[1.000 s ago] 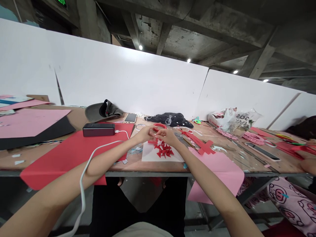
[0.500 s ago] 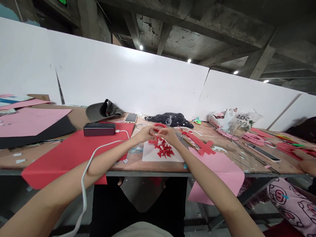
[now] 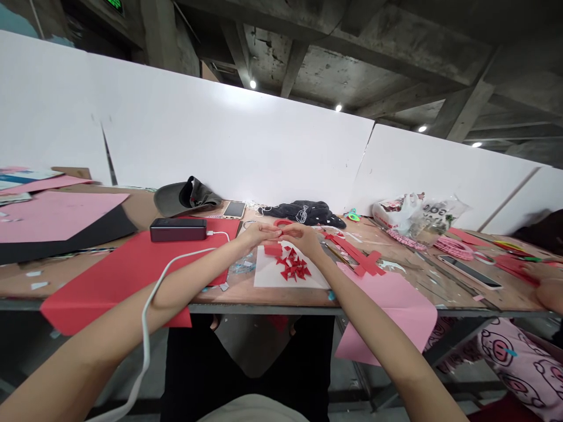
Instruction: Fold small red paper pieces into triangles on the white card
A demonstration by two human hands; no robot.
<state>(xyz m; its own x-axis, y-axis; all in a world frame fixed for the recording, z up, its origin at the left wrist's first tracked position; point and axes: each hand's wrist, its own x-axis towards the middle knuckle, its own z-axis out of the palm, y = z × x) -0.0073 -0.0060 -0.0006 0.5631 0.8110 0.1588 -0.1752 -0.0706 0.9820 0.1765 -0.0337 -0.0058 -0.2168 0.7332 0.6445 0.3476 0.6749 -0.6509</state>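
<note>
My left hand [image 3: 259, 234] and my right hand [image 3: 305, 239] meet above the far edge of a white paper sheet [image 3: 264, 275], their fingertips pinching a small red paper strip [image 3: 282, 232]. Behind the fingers, a red paper loop [image 3: 284, 223] shows in part. On the sheet lie a cluster of small folded red paper pieces [image 3: 293, 266] and a red paper block [image 3: 272, 249], just below my left fingers. A white cable [image 3: 176, 275] runs along my left forearm.
A black power bank [image 3: 177, 230] sits on a red sheet [image 3: 132, 264]. A phone [image 3: 234, 209], grey cap [image 3: 187, 196] and dark cloth [image 3: 303, 214] lie behind. Red strips [image 3: 354, 255], pink paper [image 3: 387, 310] and plastic bags [image 3: 417, 214] lie right. A co-worker's hand [image 3: 543, 287] handles red paper.
A small red block now shows on the white sheet below my left fingers. My hands have risen slightly and sit farther from the red cluster. The co-worker's hand has shifted slightly.
</note>
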